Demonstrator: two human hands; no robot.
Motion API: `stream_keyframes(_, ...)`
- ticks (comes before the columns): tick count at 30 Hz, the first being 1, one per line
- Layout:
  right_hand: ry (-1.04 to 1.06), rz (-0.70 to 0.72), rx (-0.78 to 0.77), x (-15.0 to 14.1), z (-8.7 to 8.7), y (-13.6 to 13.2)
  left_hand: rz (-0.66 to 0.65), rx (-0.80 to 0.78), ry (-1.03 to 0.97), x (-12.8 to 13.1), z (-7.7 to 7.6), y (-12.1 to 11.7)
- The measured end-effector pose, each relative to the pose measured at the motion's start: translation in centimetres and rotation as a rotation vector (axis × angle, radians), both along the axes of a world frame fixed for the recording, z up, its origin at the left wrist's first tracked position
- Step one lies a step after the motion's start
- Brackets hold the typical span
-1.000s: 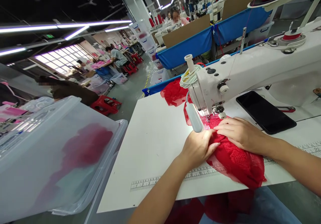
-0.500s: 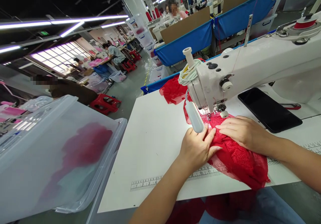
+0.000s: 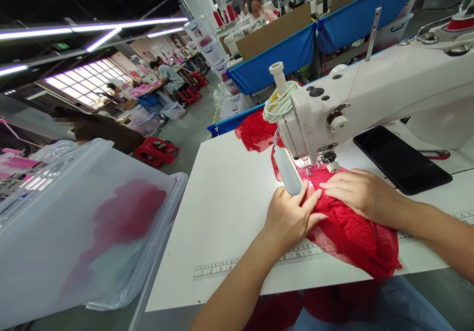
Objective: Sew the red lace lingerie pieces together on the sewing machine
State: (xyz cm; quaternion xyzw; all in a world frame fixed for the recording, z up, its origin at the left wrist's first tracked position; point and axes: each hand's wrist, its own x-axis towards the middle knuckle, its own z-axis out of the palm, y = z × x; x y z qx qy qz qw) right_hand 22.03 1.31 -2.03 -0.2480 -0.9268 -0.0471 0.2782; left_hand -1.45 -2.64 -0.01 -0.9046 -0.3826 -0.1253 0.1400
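Note:
A piece of red lace fabric [image 3: 351,232] lies on the white sewing table [image 3: 229,202], running under the needle of a white sewing machine [image 3: 370,94]. My left hand [image 3: 291,217] rests flat on the fabric's left edge with fingers stretched out, just below the machine's small lamp [image 3: 288,172]. On the fabric to the right of the needle, my right hand [image 3: 359,192] presses down with its fingers flat and together. More red fabric [image 3: 255,132] is bunched behind the machine head.
A black phone [image 3: 402,159] lies on the table under the machine arm. Clear plastic bins [image 3: 85,232] holding red fabric stand at the left. A ruler strip [image 3: 259,263] runs along the table's front. Other people work at benches far behind.
Both hands have slid the fabric slightly toward the needle. My left hand's fingers have stretched out flatter over the lace. The view has tilted down a little.

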Motion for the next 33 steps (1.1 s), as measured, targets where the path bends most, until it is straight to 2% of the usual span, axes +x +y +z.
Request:
stream_keyframes(8, -0.036, 0.024, -0.002, -0.2, 0.9, 0.2, 0.014, -0.015, -0.004, -0.4, -0.3, 0.4)
stream_keyframes(17, -0.025, 0.019, -0.021, -0.3, 0.5, 0.9, 0.036, -0.058, 0.001, -0.9, -0.8, 1.1)
stream_keyframes(20, -0.017, 0.017, -0.047, -0.3, 0.7, 1.0, 0.004, -0.03, -0.028, -0.9, -0.6, 1.4)
stream_keyframes(22, -0.013, 0.019, -0.034, -0.3, 0.7, 1.0, -0.068, -0.023, -0.052, -0.8, -0.4, 1.6)
stream_keyframes(26, 0.0, 0.069, 0.015, -0.1, 0.8, 0.5, -0.183, -0.119, -0.072, -0.3, -0.1, 1.7)
stream_keyframes(29, -0.028, 0.139, -0.004, 0.0, 0.8, 0.1, -0.164, -0.193, -0.086, -0.1, 0.0, 1.7)
stream_keyframes(33, -0.008, 0.106, -0.008, 0.0, 0.5, 0.1, -0.097, -0.257, -0.127, 0.0, -0.1, 1.6)
